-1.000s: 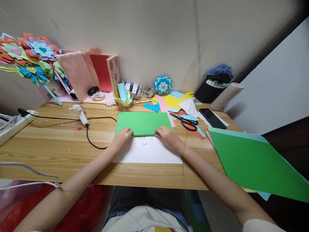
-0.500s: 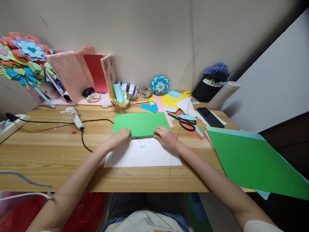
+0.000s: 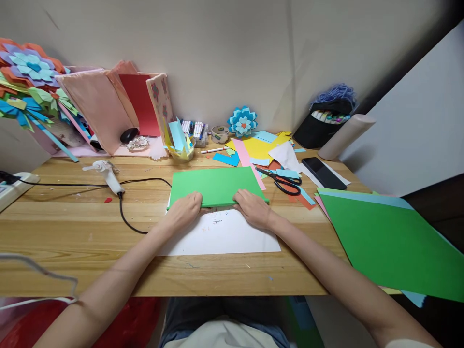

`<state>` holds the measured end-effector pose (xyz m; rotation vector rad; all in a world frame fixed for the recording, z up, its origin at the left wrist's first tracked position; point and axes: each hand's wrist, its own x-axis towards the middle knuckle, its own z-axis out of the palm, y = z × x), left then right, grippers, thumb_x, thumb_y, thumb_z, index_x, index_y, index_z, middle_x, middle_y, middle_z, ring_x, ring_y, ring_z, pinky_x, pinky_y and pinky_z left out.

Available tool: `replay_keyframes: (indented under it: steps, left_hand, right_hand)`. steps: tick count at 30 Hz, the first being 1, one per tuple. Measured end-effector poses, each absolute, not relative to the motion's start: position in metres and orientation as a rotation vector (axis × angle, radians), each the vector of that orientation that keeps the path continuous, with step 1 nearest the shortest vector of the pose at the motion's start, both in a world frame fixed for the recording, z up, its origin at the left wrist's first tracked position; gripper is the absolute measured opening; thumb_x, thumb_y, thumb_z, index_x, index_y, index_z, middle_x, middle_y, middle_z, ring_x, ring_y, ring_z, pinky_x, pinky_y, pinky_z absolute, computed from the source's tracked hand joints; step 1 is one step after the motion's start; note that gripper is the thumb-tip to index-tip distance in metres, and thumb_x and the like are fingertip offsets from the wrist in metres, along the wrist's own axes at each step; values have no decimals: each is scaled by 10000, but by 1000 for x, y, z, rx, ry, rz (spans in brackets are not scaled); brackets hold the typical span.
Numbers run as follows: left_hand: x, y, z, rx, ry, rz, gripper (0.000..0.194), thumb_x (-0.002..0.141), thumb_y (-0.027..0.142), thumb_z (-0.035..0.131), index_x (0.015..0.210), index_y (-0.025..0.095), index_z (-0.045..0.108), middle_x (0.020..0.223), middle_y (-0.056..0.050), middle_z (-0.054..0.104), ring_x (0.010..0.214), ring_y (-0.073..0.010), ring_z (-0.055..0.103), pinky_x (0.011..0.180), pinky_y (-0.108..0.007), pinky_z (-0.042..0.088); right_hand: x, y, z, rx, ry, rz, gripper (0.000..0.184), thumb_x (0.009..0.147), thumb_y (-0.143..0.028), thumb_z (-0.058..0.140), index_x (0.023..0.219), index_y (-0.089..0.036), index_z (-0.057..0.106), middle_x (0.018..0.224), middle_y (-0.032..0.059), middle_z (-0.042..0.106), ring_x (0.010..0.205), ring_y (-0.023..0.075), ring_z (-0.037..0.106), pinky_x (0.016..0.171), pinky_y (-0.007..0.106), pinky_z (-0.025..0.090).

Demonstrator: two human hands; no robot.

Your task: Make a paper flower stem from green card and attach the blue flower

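Note:
A sheet of green paper [image 3: 217, 183] lies over a white sheet [image 3: 224, 237] on the wooden table, its near edge rolled or folded into a narrow strip. My left hand [image 3: 187, 208] grips that edge left of the middle, fingers curled over it. On the right part of the same edge, my right hand [image 3: 250, 205] is closed in a like way. Both thumbs are mostly hidden under the hands. Small pen scribbles show on the white sheet between my wrists.
Black-handled scissors [image 3: 282, 181] and paper scraps lie to the right behind the green paper, near a phone [image 3: 323, 173]. A glue gun [image 3: 107, 176] with a black cord sits at left. A stack of large coloured sheets [image 3: 391, 241] overhangs the table's right front edge.
The near edge of the green paper is now rolled along more of its width, with its right end sticking out past my right hand. The camera view has shifted slightly.

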<state>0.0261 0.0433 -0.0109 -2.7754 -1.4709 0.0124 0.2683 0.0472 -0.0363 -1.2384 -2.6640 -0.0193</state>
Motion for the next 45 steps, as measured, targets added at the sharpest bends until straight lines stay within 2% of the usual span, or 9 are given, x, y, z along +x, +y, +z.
replay_keyframes:
  steps: [6, 10, 15, 20, 24, 29, 34, 39, 45]
  left_hand:
    - [33, 41, -9, -2723, -1600, 58, 415, 866, 506, 260, 888, 145, 464, 698, -95, 604, 610, -226, 580, 511, -285, 320]
    - [33, 41, -11, -2714, -1591, 77, 443, 866, 524, 218, 885, 155, 463, 677, -97, 613, 595, -238, 586, 495, -281, 303]
    - [31, 38, -11, -2750, -1536, 19, 407, 848, 535, 284, 867, 166, 456, 699, -85, 604, 613, -225, 572, 514, -282, 306]
    - [35, 33, -14, -2788, -1450, -145, 329, 900, 408, 235, 812, 165, 438, 731, -70, 554, 678, -206, 521, 586, -301, 331]
    - [37, 33, -19, -2813, -1428, -273, 262, 902, 344, 277, 804, 162, 437, 776, -61, 515, 707, -189, 463, 622, -305, 335]
    - [40, 34, -22, -2829, -1474, -320, 199, 892, 285, 327, 825, 150, 457, 803, -57, 486, 730, -182, 432, 643, -305, 341]
    - [41, 32, -21, -2796, -1546, -315, 147, 876, 236, 361, 843, 144, 470, 833, -62, 478, 766, -188, 424, 672, -311, 353]
    - [42, 30, -19, -2788, -1653, -442, 102, 856, 234, 411, 846, 160, 480, 845, -54, 478, 784, -184, 446, 660, -289, 364]
    - [41, 29, -15, -2698, -1708, -467, 133, 819, 282, 489, 755, 181, 548, 782, -40, 517, 738, -184, 479, 646, -294, 348]
  right_hand:
    - [267, 46, -34, -1295, -2652, -91, 339, 906, -435, 271, 846, -169, 472, 785, 60, 554, 709, 184, 474, 582, 278, 270]
    - [266, 44, -32, -1301, -2676, -93, 354, 910, -437, 268, 850, -167, 489, 772, 58, 576, 684, 165, 491, 550, 267, 232]
    - [267, 42, -27, -1291, -2700, -128, 340, 908, -431, 293, 832, -181, 511, 765, 42, 577, 681, 148, 490, 535, 262, 197]
    - [268, 40, -27, -1331, -2709, -234, 338, 902, -435, 307, 840, -192, 533, 762, 38, 560, 661, 147, 468, 528, 274, 170]
    - [267, 43, -28, -1363, -2694, -287, 343, 903, -429, 294, 858, -191, 537, 782, 58, 543, 686, 168, 451, 546, 276, 190]
    - [269, 49, -28, -1291, -2650, -116, 344, 896, -434, 299, 903, -173, 523, 830, 78, 533, 773, 204, 442, 634, 285, 282]
    - [272, 51, -30, -1237, -2534, 145, 232, 911, -312, 323, 951, -183, 512, 878, 69, 531, 806, 197, 442, 698, 297, 331]
    - [271, 52, -34, -1185, -2430, 323, 134, 884, -259, 410, 877, -183, 520, 858, 57, 533, 807, 188, 445, 714, 293, 351]
    - [269, 52, -34, -1120, -2361, 413, 120, 873, -218, 434, 801, -173, 518, 820, 51, 520, 796, 176, 445, 716, 283, 360]
